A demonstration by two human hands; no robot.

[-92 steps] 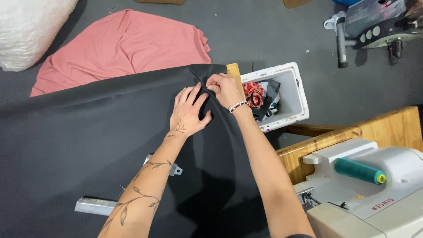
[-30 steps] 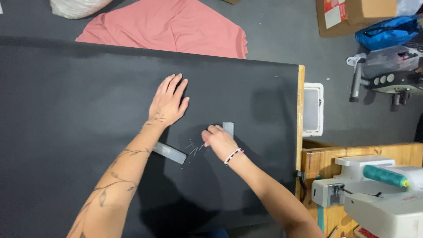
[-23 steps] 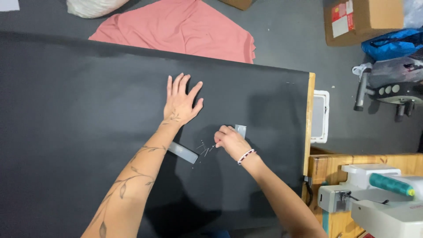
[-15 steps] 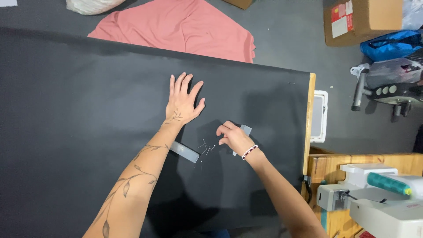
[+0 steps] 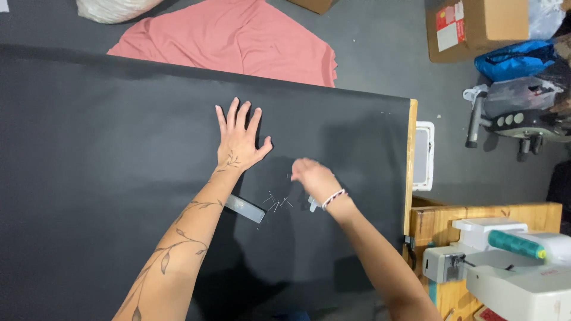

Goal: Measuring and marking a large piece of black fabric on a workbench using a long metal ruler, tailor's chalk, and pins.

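Big sheet of black fabric (image 5: 119, 148) covers the table. Left hand (image 5: 239, 138) still pressed flat on it, fingers spread. Right hand (image 5: 312, 176), blurry, has lifted off the pins (image 5: 275, 203) just beside it; can't tell its grip.

Fabric (image 5: 119, 148) over table (image 5: 410, 154); pins (image 5: 276, 203) between hands; sewing machine (image 5: 511, 267) right; bin (image 5: 423, 156) beyond edge.

Brown cardboard box (image 5: 485, 27) top right, floor; red/white label (image 5: 447, 27) on side.

head view, steep downward, over table (image 5: 410, 154)
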